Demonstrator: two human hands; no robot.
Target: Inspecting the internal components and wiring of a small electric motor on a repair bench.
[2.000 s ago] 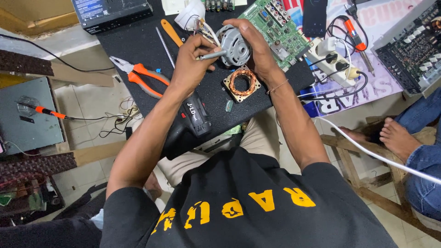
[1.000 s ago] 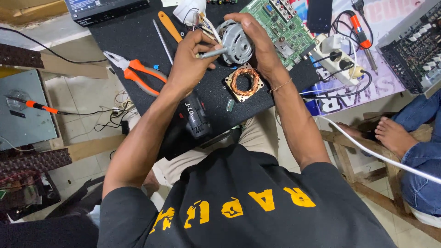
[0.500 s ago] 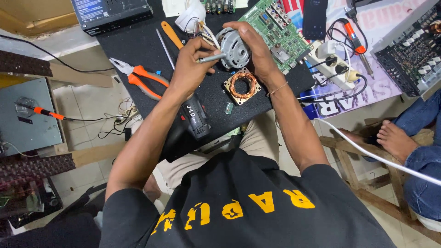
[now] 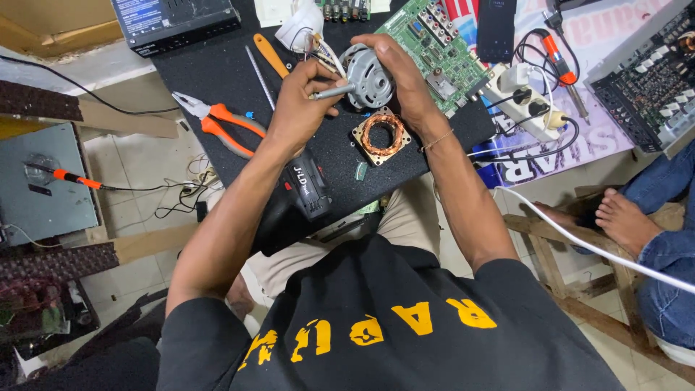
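A black tabletop sits over a pale tiled floor, full of tools and parts. On the left lie pliers with orange grips, hard and smooth. The left hand is closed around a thin metal tool, its tip against the small round motor. The right hand wraps around the motor from the other side and holds it up above the tabletop. The motor looks like heavy, stiff grey metal, with thin wires that could snap, so its round body is the safe place to grip. Just below lies a square copper coil. Right of it is a green circuit board, flat and easy to break.
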